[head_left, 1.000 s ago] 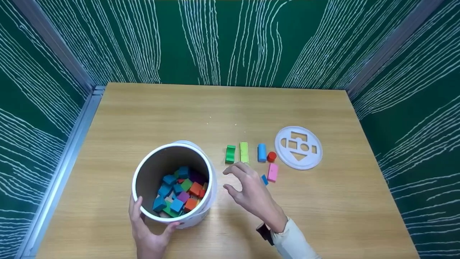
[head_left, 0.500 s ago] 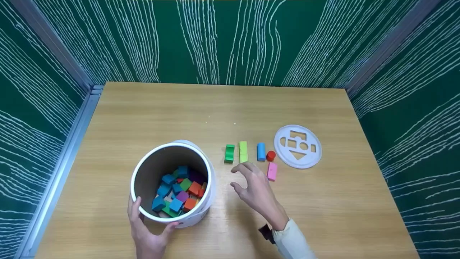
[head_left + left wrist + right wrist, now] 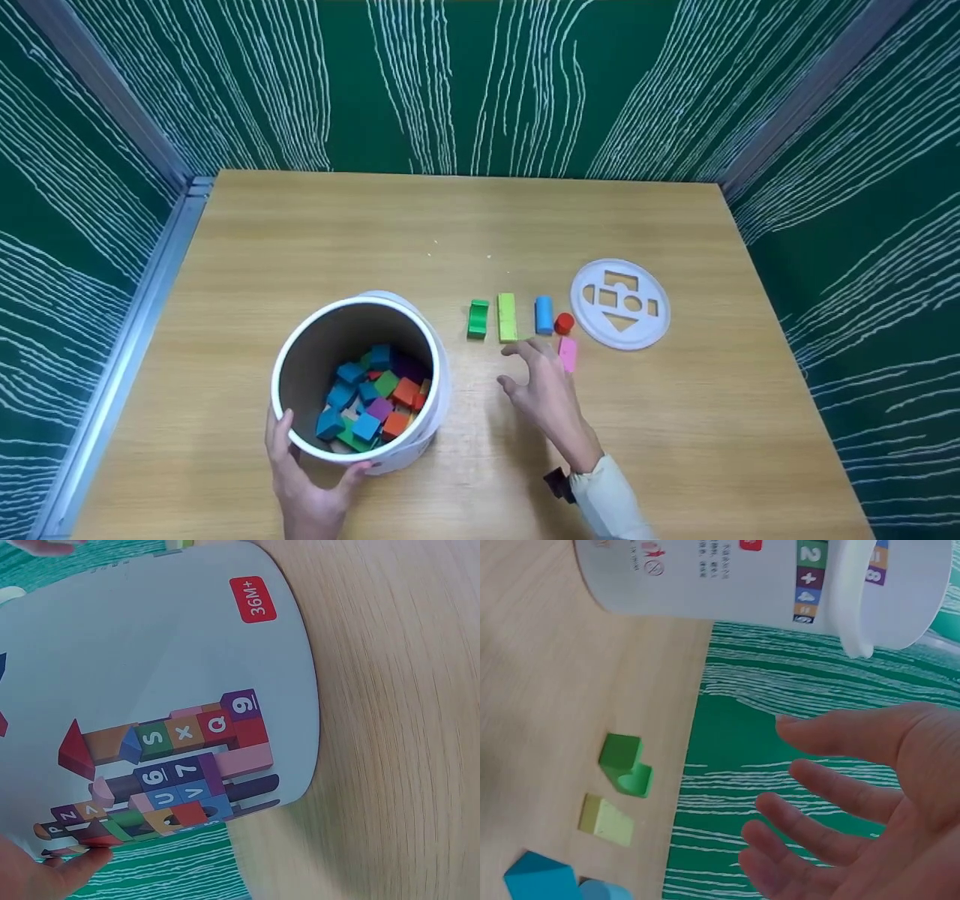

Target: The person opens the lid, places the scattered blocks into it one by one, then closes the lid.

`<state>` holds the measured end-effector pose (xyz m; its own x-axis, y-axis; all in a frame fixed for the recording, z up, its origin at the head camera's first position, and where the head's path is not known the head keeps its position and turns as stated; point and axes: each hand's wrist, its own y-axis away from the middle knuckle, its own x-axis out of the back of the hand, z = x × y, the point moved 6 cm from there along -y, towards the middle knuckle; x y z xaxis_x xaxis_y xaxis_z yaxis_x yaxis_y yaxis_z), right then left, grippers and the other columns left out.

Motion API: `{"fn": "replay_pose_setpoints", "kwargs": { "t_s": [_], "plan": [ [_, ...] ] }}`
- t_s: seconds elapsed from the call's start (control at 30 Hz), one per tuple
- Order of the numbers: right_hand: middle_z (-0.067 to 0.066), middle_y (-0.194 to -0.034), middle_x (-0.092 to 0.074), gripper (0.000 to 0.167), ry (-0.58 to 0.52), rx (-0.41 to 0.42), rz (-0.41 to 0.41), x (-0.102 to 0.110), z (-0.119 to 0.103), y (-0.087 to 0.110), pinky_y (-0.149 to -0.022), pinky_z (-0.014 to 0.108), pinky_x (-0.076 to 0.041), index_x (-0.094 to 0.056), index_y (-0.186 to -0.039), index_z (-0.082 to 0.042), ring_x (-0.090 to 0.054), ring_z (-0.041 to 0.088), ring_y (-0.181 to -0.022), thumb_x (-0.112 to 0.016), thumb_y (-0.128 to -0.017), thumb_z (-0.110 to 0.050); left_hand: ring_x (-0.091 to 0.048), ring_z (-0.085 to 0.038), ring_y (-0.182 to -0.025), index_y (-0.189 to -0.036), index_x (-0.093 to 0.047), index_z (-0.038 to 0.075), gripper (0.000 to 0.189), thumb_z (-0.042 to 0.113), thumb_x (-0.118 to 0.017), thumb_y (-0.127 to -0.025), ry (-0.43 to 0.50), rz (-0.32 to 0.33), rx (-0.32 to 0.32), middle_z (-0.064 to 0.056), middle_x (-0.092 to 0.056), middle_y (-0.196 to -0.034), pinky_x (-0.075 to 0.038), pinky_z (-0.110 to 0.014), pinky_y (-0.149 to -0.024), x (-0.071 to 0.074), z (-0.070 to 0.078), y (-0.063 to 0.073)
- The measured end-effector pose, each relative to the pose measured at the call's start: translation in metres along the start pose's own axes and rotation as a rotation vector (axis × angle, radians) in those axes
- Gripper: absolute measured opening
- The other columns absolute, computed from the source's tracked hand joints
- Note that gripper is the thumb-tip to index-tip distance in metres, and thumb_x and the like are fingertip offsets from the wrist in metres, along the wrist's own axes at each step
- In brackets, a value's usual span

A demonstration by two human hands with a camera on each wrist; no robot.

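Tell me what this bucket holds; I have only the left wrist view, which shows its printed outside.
Observer: In the head view, a jumble of coloured blocks lies inside the bucket.
Operator: Report whether the right hand holds anything.
Observer: It holds nothing; the right wrist view shows no object between its thumb and fingers.
Operator: Name what lies farthest right.
Observer: A round white disc with cut-out shapes, flat on the table.
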<state>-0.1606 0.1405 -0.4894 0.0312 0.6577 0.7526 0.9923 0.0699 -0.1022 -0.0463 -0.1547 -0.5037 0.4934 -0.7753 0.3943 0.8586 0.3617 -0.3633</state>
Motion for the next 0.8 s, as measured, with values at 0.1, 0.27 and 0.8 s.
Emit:
{"fn": "replay_pose_setpoints", "kwargs": {
  "t_s": [0.1, 0.27, 0.8],
  "plan": [
    [0.012, -0.111, -0.061, 0.033, 0.014, -0.027, 0.014, -0.001, 0.008, 0.000, -0.084, 0.044, -0.052, -0.069, -0.102, -0.007, -0.055, 0.028, -0.106, -0.080, -0.072, -0.005, -0.024, -0.023, -0.136, -0.145, -0.024, 0.006, 0.099, 0.020, -0.085, -0.069, 0.002, -0.002, -0.001, -0.005, -0.018, -0.155, -0.028, -0.018, -0.107, 0.001, 0.000, 0.000],
    [0.013, -0.114, -0.061, 0.033, 0.019, -0.074, 0.028, -0.001, 0.022, 0.000, -0.081, 0.046, -0.052, -0.068, -0.102, -0.006, -0.055, 0.028, -0.105, -0.080, -0.071, -0.005, -0.023, -0.022, -0.136, -0.145, -0.024, 0.006, 0.099, 0.018, -0.086, -0.068, 0.004, -0.008, 0.005, -0.005, -0.018, -0.155, -0.028, -0.018, -0.107, 0.000, 0.000, 0.001],
    [0.013, -0.113, -0.058, 0.035, 0.016, -0.223, 0.003, -0.009, 0.059, -0.002, -0.085, 0.045, -0.050, -0.066, -0.107, -0.006, -0.054, 0.028, -0.103, -0.077, -0.074, -0.004, -0.022, -0.025, -0.137, -0.145, -0.024, 0.006, 0.100, 0.024, -0.086, -0.069, -0.005, -0.011, -0.009, -0.008, -0.019, -0.155, -0.026, -0.019, -0.108, 0.000, -0.001, 0.001]
  ]
}}
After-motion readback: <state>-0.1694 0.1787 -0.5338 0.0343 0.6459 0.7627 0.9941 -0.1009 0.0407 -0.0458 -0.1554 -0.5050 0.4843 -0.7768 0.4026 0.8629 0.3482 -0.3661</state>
